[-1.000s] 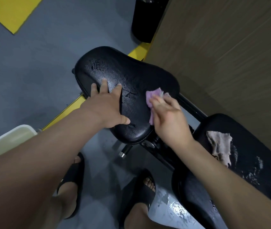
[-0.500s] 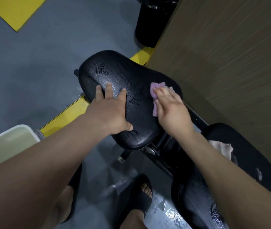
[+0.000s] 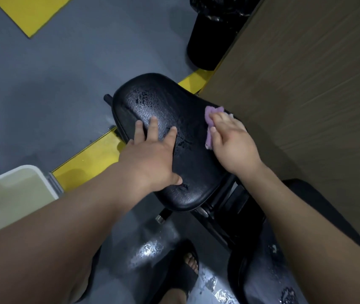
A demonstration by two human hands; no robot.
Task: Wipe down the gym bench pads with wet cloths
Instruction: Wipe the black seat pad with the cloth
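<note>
Tubs: one white tub (image 3: 10,194) at my left holds pale liquid; one black bin (image 3: 214,40) stands beyond. Two pads. My left hand (image 3: 152,156) lies spread on the seat pad (image 3: 174,102); my right hand (image 3: 233,141) presses one purple cloth (image 3: 210,112) flat at its right edge. The second pad (image 3: 260,260) is under my right arm.

The wet black pad (image 3: 181,110) carries my left hand (image 3: 150,159), flat near its left edge, and a purple cloth (image 3: 210,114) at its right edge, under my right hand (image 3: 233,142).
</note>
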